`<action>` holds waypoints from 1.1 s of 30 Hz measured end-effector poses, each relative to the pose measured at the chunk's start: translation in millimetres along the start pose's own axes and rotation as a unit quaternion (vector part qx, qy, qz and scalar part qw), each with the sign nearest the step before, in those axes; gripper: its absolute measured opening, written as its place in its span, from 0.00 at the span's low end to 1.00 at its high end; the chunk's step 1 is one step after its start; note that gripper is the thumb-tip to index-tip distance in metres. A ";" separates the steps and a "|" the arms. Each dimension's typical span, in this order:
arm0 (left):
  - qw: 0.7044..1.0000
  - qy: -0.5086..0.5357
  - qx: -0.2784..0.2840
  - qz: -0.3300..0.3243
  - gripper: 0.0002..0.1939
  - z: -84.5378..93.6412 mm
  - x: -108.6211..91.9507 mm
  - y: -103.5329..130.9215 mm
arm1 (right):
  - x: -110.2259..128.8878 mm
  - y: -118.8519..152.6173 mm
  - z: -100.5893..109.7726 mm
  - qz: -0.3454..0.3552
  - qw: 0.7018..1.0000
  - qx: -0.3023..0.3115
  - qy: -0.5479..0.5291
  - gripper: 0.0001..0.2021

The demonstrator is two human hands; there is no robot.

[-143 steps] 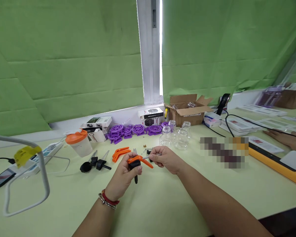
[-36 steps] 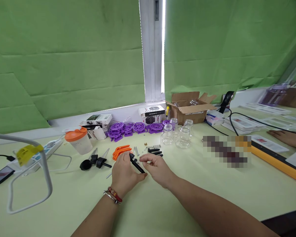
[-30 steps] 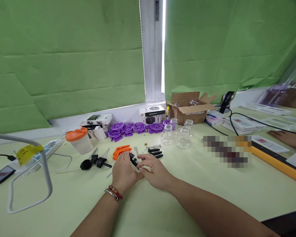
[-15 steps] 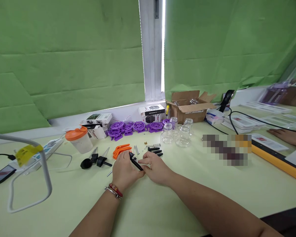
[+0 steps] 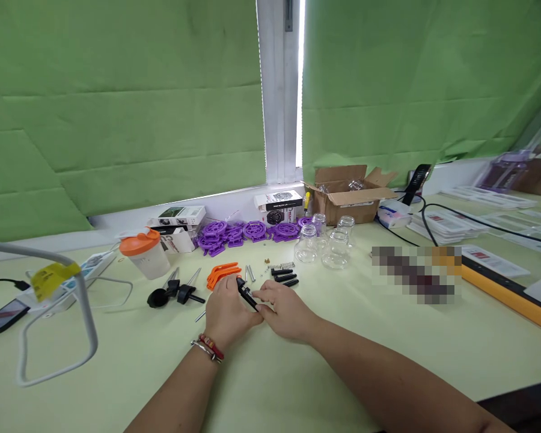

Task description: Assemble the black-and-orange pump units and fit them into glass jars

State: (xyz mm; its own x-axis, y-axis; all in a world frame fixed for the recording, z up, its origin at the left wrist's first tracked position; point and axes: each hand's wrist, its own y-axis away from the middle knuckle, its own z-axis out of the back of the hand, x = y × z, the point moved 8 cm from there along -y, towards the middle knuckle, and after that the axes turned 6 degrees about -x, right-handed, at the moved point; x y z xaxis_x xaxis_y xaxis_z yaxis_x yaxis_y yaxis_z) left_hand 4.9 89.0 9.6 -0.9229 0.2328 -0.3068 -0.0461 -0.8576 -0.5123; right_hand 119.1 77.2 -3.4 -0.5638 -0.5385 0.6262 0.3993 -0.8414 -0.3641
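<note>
Between my two hands is a slim black part (image 5: 247, 294), tilted, with a small shiny bit along it whose kind I cannot make out. My left hand (image 5: 229, 310) is closed round its far left side. The fingers of my right hand (image 5: 285, 308) pinch its near right end. Just beyond my hands lie orange plastic pieces (image 5: 222, 274), metal pins (image 5: 250, 273), springs (image 5: 282, 266) and several black rods (image 5: 285, 277). Black knobbed parts with metal shafts (image 5: 188, 293) rest left of my left hand.
Purple plastic wheels (image 5: 255, 231) and glass jars (image 5: 335, 249) line the back, before small boxes (image 5: 277, 207) and an open cardboard box (image 5: 349, 201). An orange-lidded cup (image 5: 144, 252), a grey bent frame (image 5: 90, 337) and a power strip (image 5: 92, 267) stand left. A yellow-black bar (image 5: 509, 291) lies right.
My right fingers have shifted slightly along the black part. Both hands keep their hold on it. A co-worker's hand at the far right edge has left the view.
</note>
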 end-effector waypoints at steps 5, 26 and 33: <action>1.000 0.001 0.000 -0.001 0.35 0.9 -0.7 1.4 | 0.8 -0.3 0.7 0.010 1.000 -0.006 0.001 0.14; 1.000 -0.001 0.012 -0.003 0.38 -4.0 1.3 1.0 | -8.9 -4.6 1.1 -0.035 0.997 -0.024 -0.060 0.12; 1.000 0.001 0.013 -0.005 0.39 -9.1 3.6 1.3 | -14.5 -5.0 -1.9 -0.062 0.998 -0.017 -0.027 0.12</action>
State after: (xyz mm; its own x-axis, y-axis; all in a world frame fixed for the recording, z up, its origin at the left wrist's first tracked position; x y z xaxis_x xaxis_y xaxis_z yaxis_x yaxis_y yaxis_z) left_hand 5.0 92.9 0.5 -0.9214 0.2431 -0.3033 -0.0657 -0.8664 -0.4950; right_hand 123.9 89.1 -12.0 -0.5677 -0.4270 0.7039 0.3035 -0.9033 -0.3031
